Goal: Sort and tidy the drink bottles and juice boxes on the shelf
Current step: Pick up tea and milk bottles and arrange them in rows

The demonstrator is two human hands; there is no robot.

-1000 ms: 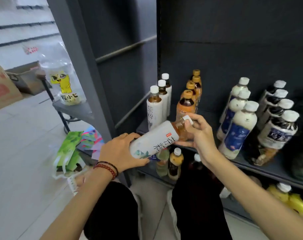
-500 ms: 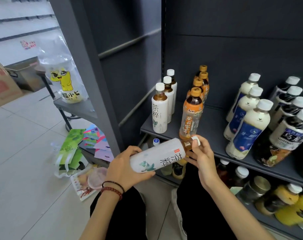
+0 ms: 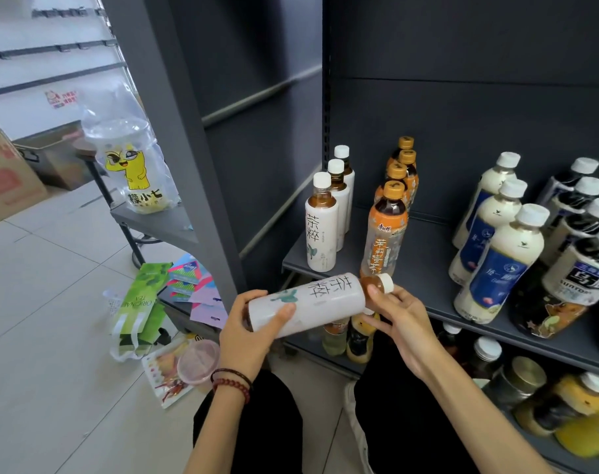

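White tea bottle (image 3: 308, 304) lies sideways between 2 hands: left hand (image 3: 248, 331) grips base, right hand (image 3: 399, 318) pinches neck

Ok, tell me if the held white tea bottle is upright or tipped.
Tipped: the white tea bottle lies nearly horizontal, left hand at its base, right hand at its capped neck.

A shop: drink bottles (image 3: 499, 265) lined on display shelving (image 3: 428, 268).

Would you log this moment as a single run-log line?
held: white tea bottle, sideways | left hand: grips base | right hand: holds neck | matching bottles on shelf: three upright | placed: no
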